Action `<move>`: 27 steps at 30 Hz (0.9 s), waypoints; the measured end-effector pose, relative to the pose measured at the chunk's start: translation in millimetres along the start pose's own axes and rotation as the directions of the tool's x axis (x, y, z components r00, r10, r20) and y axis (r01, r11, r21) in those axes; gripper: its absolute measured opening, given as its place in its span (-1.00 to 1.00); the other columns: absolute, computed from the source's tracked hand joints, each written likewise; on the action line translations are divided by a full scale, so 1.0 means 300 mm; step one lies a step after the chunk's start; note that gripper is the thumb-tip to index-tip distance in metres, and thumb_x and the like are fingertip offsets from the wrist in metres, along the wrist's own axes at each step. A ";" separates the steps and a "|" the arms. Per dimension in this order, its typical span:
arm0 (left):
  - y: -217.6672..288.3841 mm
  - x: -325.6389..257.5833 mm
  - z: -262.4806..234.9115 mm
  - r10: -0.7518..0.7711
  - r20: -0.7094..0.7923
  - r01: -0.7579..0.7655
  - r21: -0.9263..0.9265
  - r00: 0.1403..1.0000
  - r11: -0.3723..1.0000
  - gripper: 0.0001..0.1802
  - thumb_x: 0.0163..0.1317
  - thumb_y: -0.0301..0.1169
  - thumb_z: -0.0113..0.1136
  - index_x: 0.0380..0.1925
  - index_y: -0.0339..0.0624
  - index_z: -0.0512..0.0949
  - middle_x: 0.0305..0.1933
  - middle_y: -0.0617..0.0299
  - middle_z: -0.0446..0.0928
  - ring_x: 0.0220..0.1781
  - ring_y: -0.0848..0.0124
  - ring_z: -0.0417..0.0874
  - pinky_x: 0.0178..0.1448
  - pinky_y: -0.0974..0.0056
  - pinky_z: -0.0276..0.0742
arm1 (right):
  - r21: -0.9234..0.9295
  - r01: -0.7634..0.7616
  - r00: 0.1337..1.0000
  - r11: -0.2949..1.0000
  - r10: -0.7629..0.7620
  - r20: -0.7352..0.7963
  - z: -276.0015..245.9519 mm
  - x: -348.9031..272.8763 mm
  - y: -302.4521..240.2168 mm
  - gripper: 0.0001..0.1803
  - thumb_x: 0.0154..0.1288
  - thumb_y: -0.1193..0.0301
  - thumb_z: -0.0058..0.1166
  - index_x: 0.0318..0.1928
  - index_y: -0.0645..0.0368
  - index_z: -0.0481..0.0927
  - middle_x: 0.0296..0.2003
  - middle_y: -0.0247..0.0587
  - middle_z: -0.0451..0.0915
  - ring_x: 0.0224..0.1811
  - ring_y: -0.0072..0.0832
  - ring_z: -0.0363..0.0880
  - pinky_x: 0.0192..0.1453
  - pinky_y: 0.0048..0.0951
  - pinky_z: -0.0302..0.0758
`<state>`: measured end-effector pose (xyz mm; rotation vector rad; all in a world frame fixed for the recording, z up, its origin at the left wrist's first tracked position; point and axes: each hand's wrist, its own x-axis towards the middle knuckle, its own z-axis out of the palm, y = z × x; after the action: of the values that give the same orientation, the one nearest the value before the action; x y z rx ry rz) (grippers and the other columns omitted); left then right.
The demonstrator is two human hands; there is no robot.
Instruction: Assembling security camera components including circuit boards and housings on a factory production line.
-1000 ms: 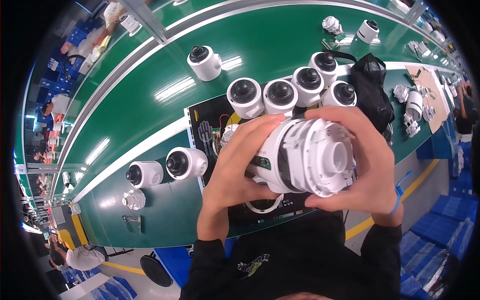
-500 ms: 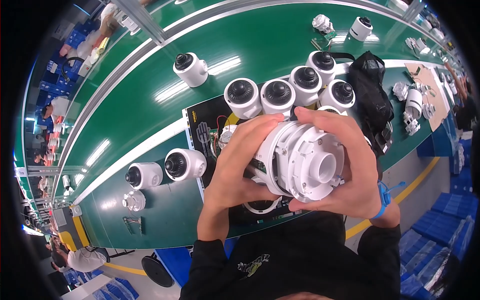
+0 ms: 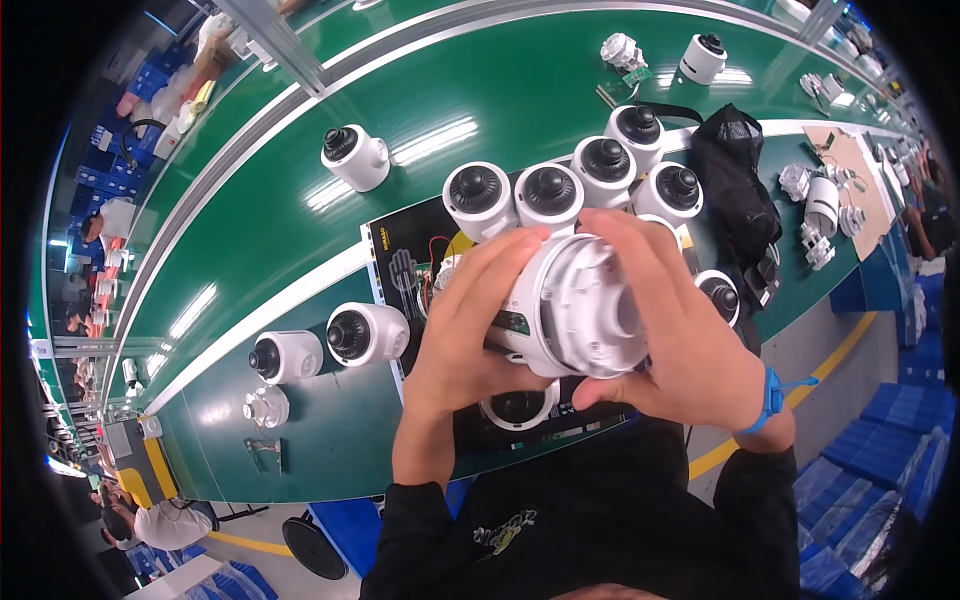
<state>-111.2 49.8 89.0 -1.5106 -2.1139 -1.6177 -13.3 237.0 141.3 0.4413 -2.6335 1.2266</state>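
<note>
Between my two hands, above the black mat [image 3: 390, 225], is a white round security camera housing [image 3: 535, 300] with a white plastic inner part [image 3: 598, 315] at its right end. My left hand [image 3: 465, 335] wraps the housing's left side, where a slot shows a bit of green circuit board. The fingers of my right hand [image 3: 680, 345] curl over the top of the inner part, the thumb below it. Under the held piece, a white ring-shaped camera part [image 3: 520, 405] lies on the mat, partly hidden. Several white dome cameras [image 3: 550, 195] stand just beyond my hands.
Two white cameras [image 3: 365, 334] and a small white module [image 3: 266, 405] lie on the table at left. Farther off, a green conveyor belt carries a white camera [image 3: 355, 158]. At right are a black bag [image 3: 735, 180] and loose camera parts [image 3: 822, 205]. A metal rail [image 3: 270, 45] crosses the upper left.
The held housing has turned and shifted slightly left, its inner part facing more to the right. My right hand has moved further over it. On the belt, the cameras have slid left.
</note>
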 end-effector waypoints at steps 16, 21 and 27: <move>0.051 -0.030 -0.004 0.016 -0.314 -0.053 -0.109 0.949 0.993 0.54 -0.68 0.47 0.39 0.31 -0.35 0.14 0.40 -0.18 -0.04 0.41 -0.08 0.07 0.40 -0.08 0.05 | 0.198 0.149 0.965 0.969 -0.099 -0.244 0.131 -0.010 0.072 0.02 -0.38 0.43 0.45 0.23 0.25 0.25 0.12 0.04 0.36 0.16 0.00 0.35 0.22 -0.12 0.31; 0.187 0.047 0.002 0.080 0.057 -0.096 0.364 0.995 0.926 -0.04 0.00 0.25 0.22 0.14 -0.40 0.35 0.15 -0.24 0.37 0.14 -0.13 0.45 0.18 -0.05 0.38 | 0.081 0.205 0.907 0.975 -0.158 -0.391 0.135 -0.030 0.059 0.02 -0.42 0.32 0.48 0.18 0.34 0.30 0.08 0.06 0.39 0.11 -0.01 0.39 0.17 -0.11 0.33; 0.145 0.020 0.032 0.086 0.128 -0.126 0.352 0.988 0.927 0.03 -0.04 0.20 0.28 0.27 -0.33 0.20 0.32 -0.30 0.16 0.25 -0.20 0.33 0.23 -0.09 0.33 | -0.014 0.218 0.882 0.976 -0.203 -0.426 0.148 -0.056 0.076 -0.07 -0.32 0.33 0.43 0.16 0.37 0.33 0.08 0.07 0.40 0.07 -0.01 0.40 0.14 -0.12 0.32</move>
<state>-78.3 59.1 118.3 -1.5849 -2.1863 -1.0581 -8.2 219.6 91.9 0.3987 -2.1380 1.1469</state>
